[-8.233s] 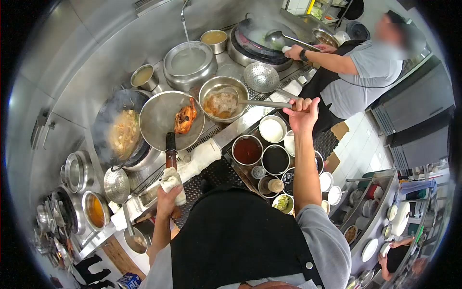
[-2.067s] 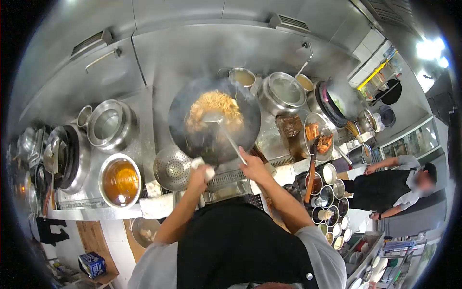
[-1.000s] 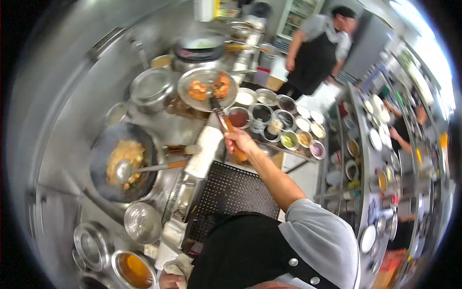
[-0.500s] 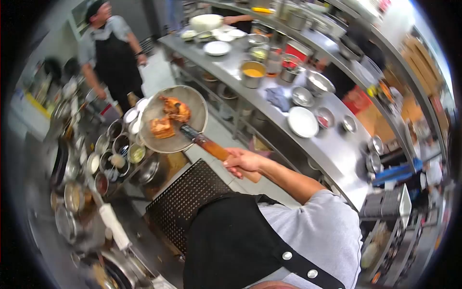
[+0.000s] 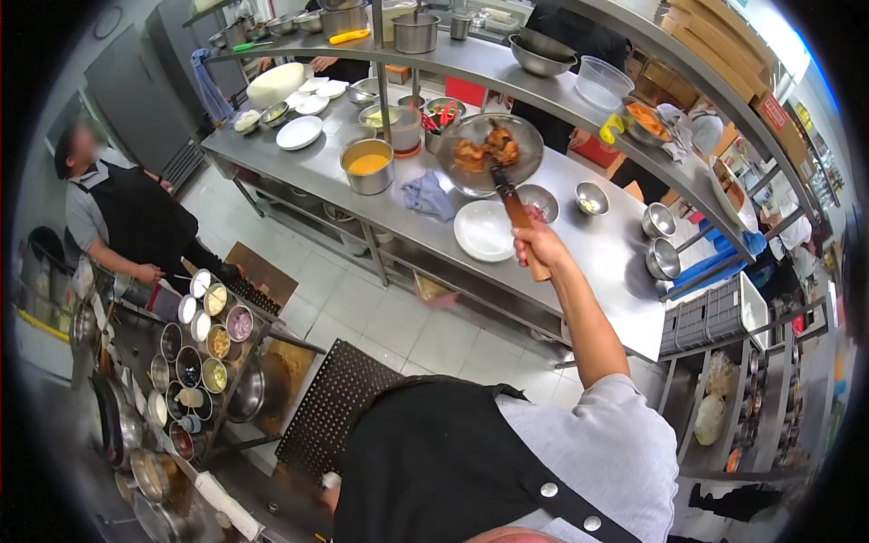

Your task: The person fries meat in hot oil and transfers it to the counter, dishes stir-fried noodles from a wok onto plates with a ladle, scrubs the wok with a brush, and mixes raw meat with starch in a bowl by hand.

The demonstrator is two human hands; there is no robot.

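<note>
My right hand [image 5: 540, 252] is closed around the wooden handle [image 5: 517, 210] of a large, round, grey skimmer [image 5: 528, 156]. Browned, saucy pieces of cooked meat [image 5: 472, 155] lie in its bowl. It is held over the steel counter, above a white plate [image 5: 486, 233] and partly in front of a small metal bowl [image 5: 540, 201] with reddish bits. Low beside my apron, only a sliver of my left hand [image 5: 333, 499] shows, next to a small white thing [image 5: 331, 481]; the apron hides its fingers.
A pot of orange liquid [image 5: 368, 167] and a blue cloth [image 5: 428, 195] stand left of the plate. An overhead shelf [image 5: 471, 60] crosses above the counter [image 5: 593, 271]. Several ingredient bowls [image 5: 217, 342] fill the left station. A co-worker [image 5: 136, 213] stands far left; a perforated black mat [image 5: 339, 407] lies below.
My right hand has swung the skimmer with the meat from over the left station to above the counter. My view has turned right. A bit of my left hand now shows.
</note>
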